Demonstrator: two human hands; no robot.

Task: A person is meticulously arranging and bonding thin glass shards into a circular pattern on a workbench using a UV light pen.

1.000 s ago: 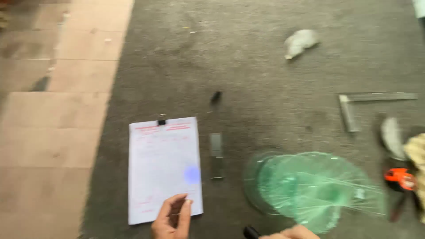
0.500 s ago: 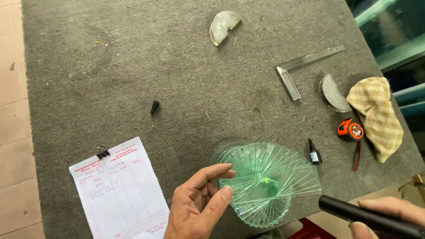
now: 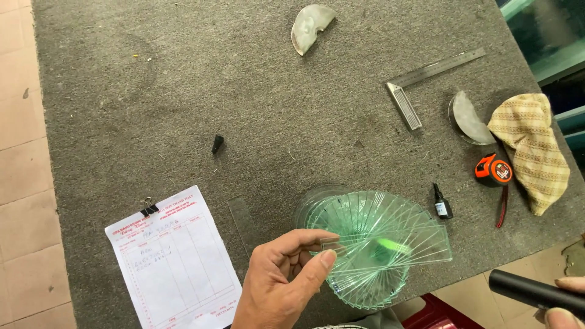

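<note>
A grey felt table (image 3: 183,91) fills most of the view, with tan floor tiles (image 3: 18,183) down its left side. Near the front edge sits a fan (image 3: 390,244) of thin green-tinted glass strips, spread in a rough circle over a round glass piece. To its left lies a form (image 3: 177,262) on white paper held by a small black clip, and between the two a lone clear strip (image 3: 244,222) lies flat on the felt.

On the right side a checked cloth (image 3: 533,146) is bunched near the table's edge. Just left of it lies a curved glass offcut (image 3: 469,119), and further left a steel square (image 3: 420,85). A second offcut (image 3: 311,24) rests near the far edge. Below the cloth sits an orange tape measure (image 3: 493,170), and left of that a small dark bottle (image 3: 442,204) stands beside the fan. A tiny black cap (image 3: 217,144) lies alone mid-table.

The left hand (image 3: 280,283) comes in from the bottom, thumb and forefinger pinching the end of one glass strip at the fan's left edge. The right hand (image 3: 563,301) is barely in view at the lower right corner; its fingers are closed on a black tube (image 3: 530,291) that points left, off the table's edge.
</note>
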